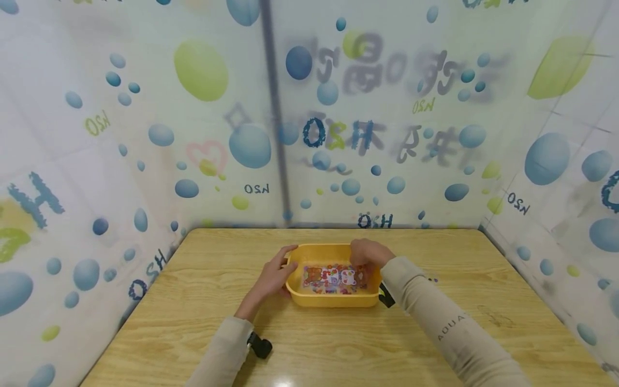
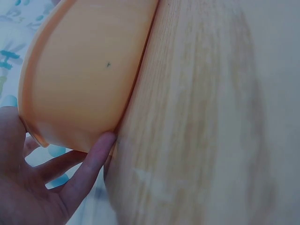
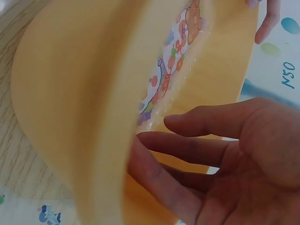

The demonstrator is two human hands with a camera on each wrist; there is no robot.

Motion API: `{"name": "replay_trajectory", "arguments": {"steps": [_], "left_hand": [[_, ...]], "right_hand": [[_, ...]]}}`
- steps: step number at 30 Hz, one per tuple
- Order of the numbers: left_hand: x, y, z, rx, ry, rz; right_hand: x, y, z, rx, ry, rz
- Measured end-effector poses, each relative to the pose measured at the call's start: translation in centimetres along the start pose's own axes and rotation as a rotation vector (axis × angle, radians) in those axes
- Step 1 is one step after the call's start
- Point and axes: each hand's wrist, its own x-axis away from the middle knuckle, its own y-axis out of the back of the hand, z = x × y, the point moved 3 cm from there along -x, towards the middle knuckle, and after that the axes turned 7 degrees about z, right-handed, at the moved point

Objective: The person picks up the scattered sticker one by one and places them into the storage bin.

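Note:
A yellow plastic basin (image 1: 333, 301) stands on the wooden table. On its floor lies a colourful cartoon picture (image 1: 333, 277) with bear-like figures; I cannot tell if it is loose or stuck down. My left hand (image 1: 273, 277) holds the basin's left end, thumb at the rim and other fingers against the outer wall, as the left wrist view also shows. Inside the right end is my right hand (image 1: 369, 252). In the right wrist view its loosely bent fingers (image 3: 187, 150) reach near the picture's end, with nothing visible between them.
The wooden table (image 1: 329, 349) extends around the basin. Small dark specks (image 1: 432, 279) and a faint mark (image 1: 493, 317) show on its right side. Behind it hangs a curtain (image 1: 387, 161) printed with blue and green drops.

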Motion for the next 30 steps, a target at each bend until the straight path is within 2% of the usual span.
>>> {"name": "replay_trajectory", "arguments": {"steps": [7,22,30], "left_hand": [[-0.02,-0.07,-0.13,0.002,0.008,-0.001],[-0.22,-0.03,-0.14,0.000,-0.001,0.008],[-0.16,-0.01,0.17,0.000,-0.005,-0.005]], "right_hand": [[0.24,-0.13,0.25,-0.008,-0.020,0.003],[0.13,0.02,0.22,0.125,-0.084,0.060],[0.85,-0.22,0.31,0.126,-0.095,0.038]]}}
